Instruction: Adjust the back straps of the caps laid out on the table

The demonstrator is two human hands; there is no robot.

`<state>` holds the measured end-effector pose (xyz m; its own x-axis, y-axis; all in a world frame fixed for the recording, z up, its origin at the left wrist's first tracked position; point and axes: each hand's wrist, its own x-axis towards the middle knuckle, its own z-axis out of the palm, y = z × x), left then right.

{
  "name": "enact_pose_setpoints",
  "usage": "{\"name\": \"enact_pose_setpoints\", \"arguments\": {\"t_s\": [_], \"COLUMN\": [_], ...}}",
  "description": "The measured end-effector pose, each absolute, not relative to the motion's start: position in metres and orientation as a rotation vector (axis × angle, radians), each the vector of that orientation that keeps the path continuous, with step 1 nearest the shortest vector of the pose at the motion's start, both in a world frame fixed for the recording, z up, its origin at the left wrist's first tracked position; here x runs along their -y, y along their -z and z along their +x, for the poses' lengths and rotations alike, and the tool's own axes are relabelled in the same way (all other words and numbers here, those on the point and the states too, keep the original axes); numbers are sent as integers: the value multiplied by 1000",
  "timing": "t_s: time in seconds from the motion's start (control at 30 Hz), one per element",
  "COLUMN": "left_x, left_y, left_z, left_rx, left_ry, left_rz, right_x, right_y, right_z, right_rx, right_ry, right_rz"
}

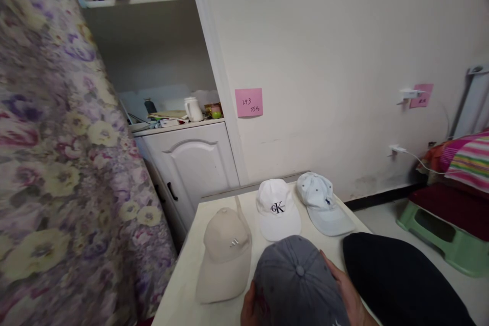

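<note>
Between my two hands is a grey baseball cap [300, 285], its crown turned up toward me. My left hand [248, 306] grips its left side, with only some fingers showing. Along the cap's right side, my right hand [348, 290] is closed on the edge. Just left of it a beige cap [224, 254] rests on the white table [179, 290]. Behind lie a white cap [278, 211] with black letters and a pale blue cap [324, 204] with a small dark logo. To the right of my right hand is a large black hat or cap [401, 280].
A floral curtain [76, 163] hangs at the left. Behind the table stand a white cabinet [202, 163] and a wall bearing a pink note [249, 102]. A green stool [454, 244] with a dark red top stands at the right, beside striped cloth [471, 160].
</note>
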<state>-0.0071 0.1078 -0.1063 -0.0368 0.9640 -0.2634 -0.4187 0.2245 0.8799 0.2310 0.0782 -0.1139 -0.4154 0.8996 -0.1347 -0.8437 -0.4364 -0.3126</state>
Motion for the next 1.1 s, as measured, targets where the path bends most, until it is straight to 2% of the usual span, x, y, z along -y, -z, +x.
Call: {"name": "enact_pose_setpoints", "arguments": {"t_s": [0.27, 0.67, 1.0, 1.1], "left_x": [-112, -114, -118, -118], "left_y": [112, 111, 136, 138], "left_z": [1, 8, -3, -3], "left_rx": [-1110, -1131, -1220, -1216], "left_ry": [-1284, -1256, -1256, -1236], "left_rz": [682, 635, 671, 685], "right_x": [-73, -73, -70, -72], "right_y": [100, 117, 108, 113], "right_z": [230, 232, 231, 232], "right_rx": [183, 143, 139, 184], "right_ry": [-2038, -2026, -2060, -1977], "right_rz": [-414, -367, -389, -414]}}
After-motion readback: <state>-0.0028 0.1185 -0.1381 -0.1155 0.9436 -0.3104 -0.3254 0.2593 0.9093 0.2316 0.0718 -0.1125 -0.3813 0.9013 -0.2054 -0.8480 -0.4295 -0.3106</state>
